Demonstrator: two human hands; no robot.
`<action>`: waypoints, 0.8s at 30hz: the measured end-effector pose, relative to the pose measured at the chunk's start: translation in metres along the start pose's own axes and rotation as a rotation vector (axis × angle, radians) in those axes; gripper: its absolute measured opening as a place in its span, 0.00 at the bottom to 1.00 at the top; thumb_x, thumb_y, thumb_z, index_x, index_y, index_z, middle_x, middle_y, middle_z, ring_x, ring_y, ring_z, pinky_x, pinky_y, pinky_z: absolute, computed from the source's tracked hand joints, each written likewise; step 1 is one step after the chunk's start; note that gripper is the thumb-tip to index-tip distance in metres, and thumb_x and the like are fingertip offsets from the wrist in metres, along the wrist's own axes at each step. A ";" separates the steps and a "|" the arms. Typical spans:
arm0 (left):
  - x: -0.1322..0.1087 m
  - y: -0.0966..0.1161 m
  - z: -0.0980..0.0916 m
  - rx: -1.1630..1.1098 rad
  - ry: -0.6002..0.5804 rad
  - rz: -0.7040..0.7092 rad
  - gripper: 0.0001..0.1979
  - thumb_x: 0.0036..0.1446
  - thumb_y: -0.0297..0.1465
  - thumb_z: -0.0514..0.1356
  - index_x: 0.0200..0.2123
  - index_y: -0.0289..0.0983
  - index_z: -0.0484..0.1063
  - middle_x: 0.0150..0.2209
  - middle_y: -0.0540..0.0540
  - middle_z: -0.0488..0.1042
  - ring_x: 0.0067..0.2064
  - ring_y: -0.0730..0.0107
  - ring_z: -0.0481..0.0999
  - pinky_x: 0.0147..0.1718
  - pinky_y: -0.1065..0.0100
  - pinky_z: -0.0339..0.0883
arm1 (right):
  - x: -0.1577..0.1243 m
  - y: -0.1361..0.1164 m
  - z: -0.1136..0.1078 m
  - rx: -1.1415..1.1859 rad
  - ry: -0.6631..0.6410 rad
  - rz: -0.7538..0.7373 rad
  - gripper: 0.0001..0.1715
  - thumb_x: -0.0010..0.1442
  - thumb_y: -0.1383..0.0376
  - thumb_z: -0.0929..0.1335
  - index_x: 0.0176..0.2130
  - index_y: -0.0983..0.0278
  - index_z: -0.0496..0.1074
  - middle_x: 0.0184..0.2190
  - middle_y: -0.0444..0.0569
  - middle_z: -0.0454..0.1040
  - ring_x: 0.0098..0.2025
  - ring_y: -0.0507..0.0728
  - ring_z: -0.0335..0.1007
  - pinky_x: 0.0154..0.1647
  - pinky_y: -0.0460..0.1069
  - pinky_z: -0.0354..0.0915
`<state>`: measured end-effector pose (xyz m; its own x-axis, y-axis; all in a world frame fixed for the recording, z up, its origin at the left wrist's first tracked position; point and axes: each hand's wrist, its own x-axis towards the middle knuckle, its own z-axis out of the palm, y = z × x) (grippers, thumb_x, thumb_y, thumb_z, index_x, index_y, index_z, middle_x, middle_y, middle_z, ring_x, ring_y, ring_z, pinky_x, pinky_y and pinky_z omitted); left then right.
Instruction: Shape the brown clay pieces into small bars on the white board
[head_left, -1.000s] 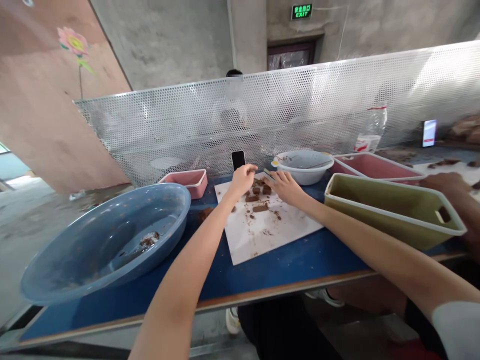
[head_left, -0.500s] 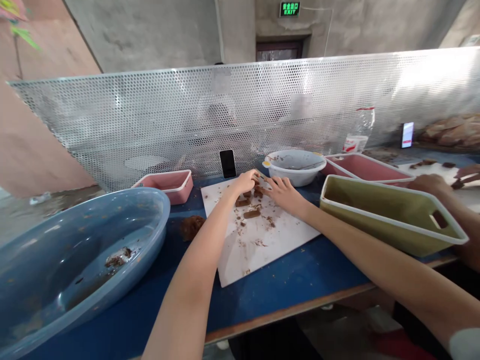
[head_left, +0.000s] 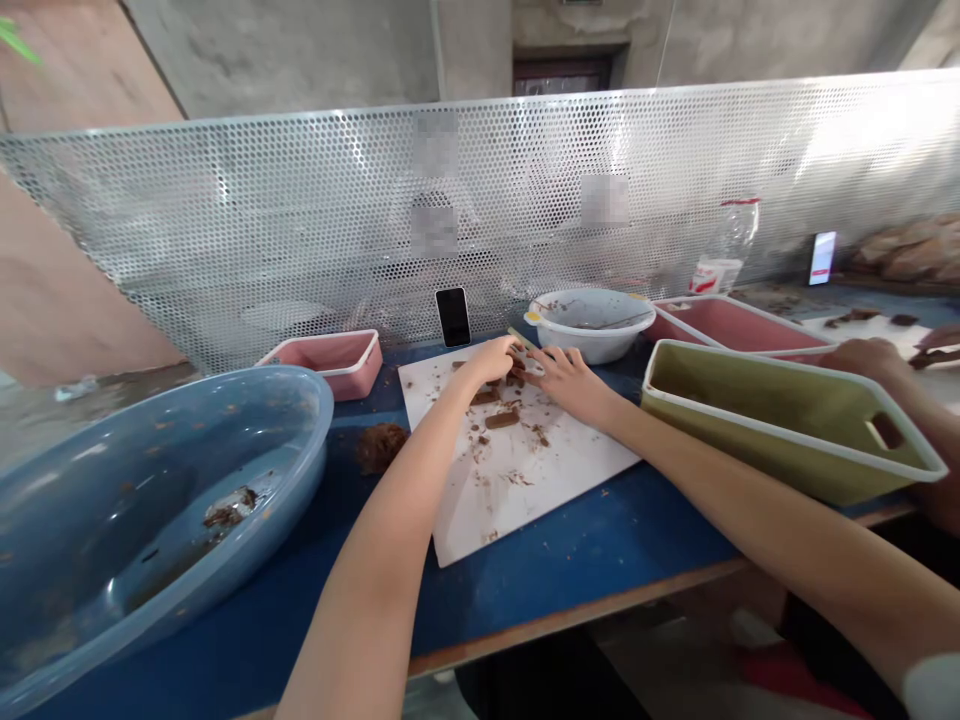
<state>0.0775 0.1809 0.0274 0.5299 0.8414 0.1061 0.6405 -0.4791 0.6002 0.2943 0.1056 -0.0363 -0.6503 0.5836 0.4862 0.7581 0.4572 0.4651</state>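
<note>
Blue basin (head_left: 90,470) holds brown scraps (head_left: 226,512), left of the white board (head_left: 559,465)

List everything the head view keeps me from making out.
All in the head view:
- Left hand: what its fingertips touch, hidden by the hand itself.
- Thin strip: its near end, lost by the right hand.
- Blue basin: left side, cut off by the picture's edge.
- Olive bin: part of its floor, behind its near wall.
- Lit phone: screen details, too small.

Brown pieces (head_left: 502,420) lie near the left hand (head_left: 491,362).
</note>
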 end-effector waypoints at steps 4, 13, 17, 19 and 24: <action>-0.001 0.000 0.002 0.005 0.010 0.018 0.32 0.56 0.15 0.54 0.61 0.35 0.79 0.55 0.37 0.87 0.54 0.57 0.86 0.54 0.63 0.76 | 0.001 0.000 -0.001 -0.018 0.010 -0.011 0.41 0.74 0.73 0.60 0.79 0.54 0.63 0.75 0.61 0.67 0.66 0.74 0.63 0.59 0.66 0.61; -0.007 0.009 -0.001 -0.014 -0.004 -0.043 0.31 0.57 0.14 0.53 0.59 0.33 0.80 0.52 0.35 0.87 0.50 0.56 0.86 0.53 0.63 0.76 | 0.001 0.001 0.000 0.001 -0.017 -0.003 0.40 0.73 0.74 0.61 0.79 0.54 0.64 0.76 0.60 0.66 0.67 0.73 0.61 0.60 0.66 0.60; -0.010 0.011 -0.001 -0.038 0.011 -0.029 0.30 0.57 0.13 0.53 0.58 0.34 0.80 0.50 0.36 0.88 0.50 0.57 0.87 0.53 0.63 0.75 | 0.002 0.000 -0.001 0.046 -0.062 0.029 0.41 0.75 0.72 0.59 0.80 0.53 0.61 0.78 0.60 0.63 0.69 0.75 0.60 0.62 0.68 0.59; -0.010 0.011 -0.001 -0.041 0.009 -0.038 0.30 0.56 0.13 0.52 0.58 0.33 0.80 0.51 0.35 0.88 0.51 0.56 0.87 0.52 0.64 0.75 | 0.002 0.000 -0.002 0.076 -0.076 0.026 0.42 0.74 0.72 0.58 0.81 0.53 0.60 0.78 0.61 0.62 0.70 0.76 0.60 0.62 0.69 0.59; -0.010 0.012 -0.002 -0.017 0.018 -0.034 0.30 0.55 0.13 0.53 0.57 0.34 0.81 0.53 0.36 0.87 0.53 0.57 0.86 0.52 0.66 0.76 | 0.004 -0.001 -0.004 0.064 -0.072 0.024 0.41 0.75 0.72 0.56 0.81 0.54 0.59 0.79 0.61 0.60 0.70 0.76 0.59 0.62 0.69 0.60</action>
<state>0.0793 0.1675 0.0348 0.4975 0.8617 0.0998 0.6486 -0.4459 0.6169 0.2910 0.1046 -0.0318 -0.6285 0.6409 0.4408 0.7764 0.4831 0.4047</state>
